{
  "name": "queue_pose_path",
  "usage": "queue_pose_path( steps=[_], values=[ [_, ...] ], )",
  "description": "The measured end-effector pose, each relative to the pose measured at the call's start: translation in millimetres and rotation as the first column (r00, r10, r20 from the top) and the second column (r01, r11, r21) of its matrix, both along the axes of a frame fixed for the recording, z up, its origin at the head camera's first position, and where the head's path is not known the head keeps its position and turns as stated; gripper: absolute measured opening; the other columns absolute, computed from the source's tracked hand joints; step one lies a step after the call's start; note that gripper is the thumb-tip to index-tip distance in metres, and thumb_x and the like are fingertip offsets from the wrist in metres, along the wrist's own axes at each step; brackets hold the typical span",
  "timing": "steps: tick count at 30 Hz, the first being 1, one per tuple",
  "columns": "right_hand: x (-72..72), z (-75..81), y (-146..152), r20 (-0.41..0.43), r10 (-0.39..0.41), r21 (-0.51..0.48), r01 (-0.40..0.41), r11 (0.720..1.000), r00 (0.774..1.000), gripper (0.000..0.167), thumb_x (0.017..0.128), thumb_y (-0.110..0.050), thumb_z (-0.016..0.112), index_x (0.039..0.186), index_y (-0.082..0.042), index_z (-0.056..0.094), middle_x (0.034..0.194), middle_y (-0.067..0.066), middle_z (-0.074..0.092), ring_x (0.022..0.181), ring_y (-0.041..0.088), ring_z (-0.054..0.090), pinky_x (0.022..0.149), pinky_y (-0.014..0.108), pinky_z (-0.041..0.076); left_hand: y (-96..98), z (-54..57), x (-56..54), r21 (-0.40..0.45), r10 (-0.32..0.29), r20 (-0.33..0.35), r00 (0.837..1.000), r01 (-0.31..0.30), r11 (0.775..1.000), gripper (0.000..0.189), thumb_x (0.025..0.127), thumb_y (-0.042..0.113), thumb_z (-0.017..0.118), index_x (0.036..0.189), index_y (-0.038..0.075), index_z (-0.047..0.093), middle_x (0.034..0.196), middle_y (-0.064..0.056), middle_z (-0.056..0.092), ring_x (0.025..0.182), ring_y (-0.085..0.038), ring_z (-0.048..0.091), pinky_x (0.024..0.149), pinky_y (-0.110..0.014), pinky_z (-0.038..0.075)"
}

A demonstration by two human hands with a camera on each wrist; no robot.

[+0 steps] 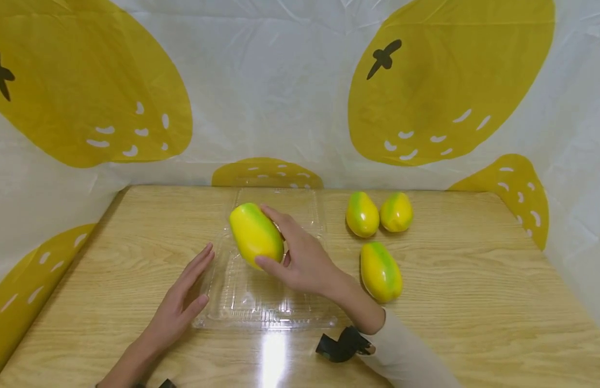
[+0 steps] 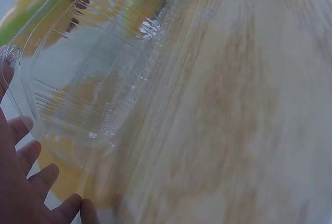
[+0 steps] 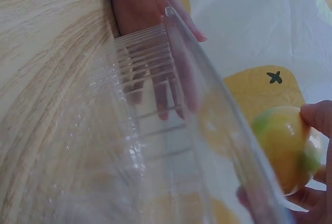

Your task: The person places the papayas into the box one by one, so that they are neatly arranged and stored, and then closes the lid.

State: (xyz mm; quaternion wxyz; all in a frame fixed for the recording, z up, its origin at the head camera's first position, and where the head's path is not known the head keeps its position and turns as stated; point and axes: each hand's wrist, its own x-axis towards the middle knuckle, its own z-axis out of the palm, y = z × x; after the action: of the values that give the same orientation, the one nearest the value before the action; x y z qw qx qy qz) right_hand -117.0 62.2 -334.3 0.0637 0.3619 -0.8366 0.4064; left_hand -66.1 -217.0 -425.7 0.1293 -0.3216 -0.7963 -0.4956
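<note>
My right hand [image 1: 305, 264] grips a yellow-green papaya [image 1: 255, 237] between thumb and fingers, above a clear plastic clamshell box [image 1: 232, 304]. In the right wrist view the papaya [image 3: 282, 149] shows beyond the box's wall, pinched at its side. My left hand [image 1: 176, 307] is held with fingers extended by the box's left side. From the left wrist its fingers [image 2: 44, 180] appear spread right beside the transparent wall [image 2: 78, 94]. The box's lid [image 1: 300, 202] lies folded back toward the rear edge.
On the wooden table [image 1: 474, 291], right of the box, are three more papayas: two side by side, a left one [image 1: 362, 214] and a right one [image 1: 397, 212], and a nearer one [image 1: 381, 272]. A fruit-printed cloth [image 1: 271, 81] hangs behind and at both sides.
</note>
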Motion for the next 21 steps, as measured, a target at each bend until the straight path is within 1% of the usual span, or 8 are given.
queue_pose_path(
  steps=[2, 5, 7, 12, 17, 21],
  values=[
    [-0.4, -1.1, -2.2, 0.002, 0.001, 0.02, -0.001, 1.0, 1.0, 0.078, 0.088, -0.037, 0.064, 0.152, -0.022, 0.023, 0.139, 0.005, 0.045, 0.077, 0.01, 0.052, 0.057, 0.021, 0.05, 0.0, -0.2, -0.1, -0.004, 0.003, -0.002, 1.0, -0.003, 1.0, 0.059, 0.096, 0.016, 0.055, 0.146, -0.005, 0.032, 0.153, -0.023, 0.022, 0.142, -0.034, 0.018, 0.115, -0.025, 0.014],
    [-1.3, -3.1, -5.4, 0.001, 0.008, 0.048, -0.008, 0.999, 1.0, 0.078, 0.088, -0.037, 0.064, 0.152, -0.02, 0.023, 0.139, 0.005, 0.045, 0.081, 0.011, 0.053, 0.059, 0.022, 0.05, 0.0, 0.2, 0.0, -0.007, 0.007, 0.001, 1.0, -0.007, 1.0, 0.059, 0.096, 0.015, 0.055, 0.146, -0.004, 0.032, 0.154, -0.023, 0.022, 0.142, -0.034, 0.018, 0.115, -0.025, 0.013],
    [-2.1, -4.6, -7.3, -0.01, 0.006, 0.069, -0.006, 0.998, 1.0, 0.078, 0.088, -0.037, 0.064, 0.152, -0.018, 0.024, 0.139, 0.006, 0.045, 0.088, 0.013, 0.054, 0.065, 0.025, 0.051, -0.1, 0.7, -0.1, -0.007, 0.008, 0.006, 1.0, -0.008, 1.0, 0.059, 0.096, 0.015, 0.056, 0.146, -0.004, 0.032, 0.154, -0.022, 0.022, 0.142, -0.033, 0.018, 0.115, -0.025, 0.013],
    [-4.3, -8.5, -11.8, -0.035, -0.002, 0.121, 0.007, 0.993, 0.999, 0.078, 0.088, -0.04, 0.063, 0.152, -0.019, 0.022, 0.142, 0.004, 0.044, 0.105, 0.017, 0.055, 0.081, 0.035, 0.051, -0.3, 1.5, -0.1, -0.01, 0.011, 0.022, 1.0, -0.011, 1.0, 0.059, 0.095, 0.012, 0.056, 0.147, -0.003, 0.032, 0.154, -0.021, 0.022, 0.142, -0.032, 0.018, 0.114, -0.024, 0.013],
    [-6.7, -12.5, -14.3, -0.061, 0.023, 0.173, -0.012, 0.985, 0.998, 0.078, 0.089, -0.042, 0.061, 0.152, -0.02, 0.021, 0.146, 0.002, 0.039, 0.116, 0.018, 0.052, 0.088, 0.037, 0.05, -0.4, 1.5, 0.8, -0.014, 0.018, 0.025, 1.0, -0.017, 1.0, 0.06, 0.093, 0.008, 0.057, 0.147, -0.002, 0.032, 0.154, -0.02, 0.022, 0.142, -0.031, 0.019, 0.114, -0.023, 0.014],
    [-8.1, -16.3, -14.7, -0.073, 0.036, 0.199, -0.021, 0.98, 0.997, 0.079, 0.09, -0.041, 0.062, 0.153, -0.02, 0.02, 0.148, 0.001, 0.037, 0.12, 0.019, 0.05, 0.092, 0.038, 0.048, -0.1, 1.6, 1.1, -0.021, 0.024, 0.033, 0.999, -0.023, 1.0, 0.063, 0.09, 0.003, 0.058, 0.147, -0.001, 0.032, 0.155, -0.019, 0.022, 0.142, -0.03, 0.019, 0.114, -0.023, 0.014]
  ],
)
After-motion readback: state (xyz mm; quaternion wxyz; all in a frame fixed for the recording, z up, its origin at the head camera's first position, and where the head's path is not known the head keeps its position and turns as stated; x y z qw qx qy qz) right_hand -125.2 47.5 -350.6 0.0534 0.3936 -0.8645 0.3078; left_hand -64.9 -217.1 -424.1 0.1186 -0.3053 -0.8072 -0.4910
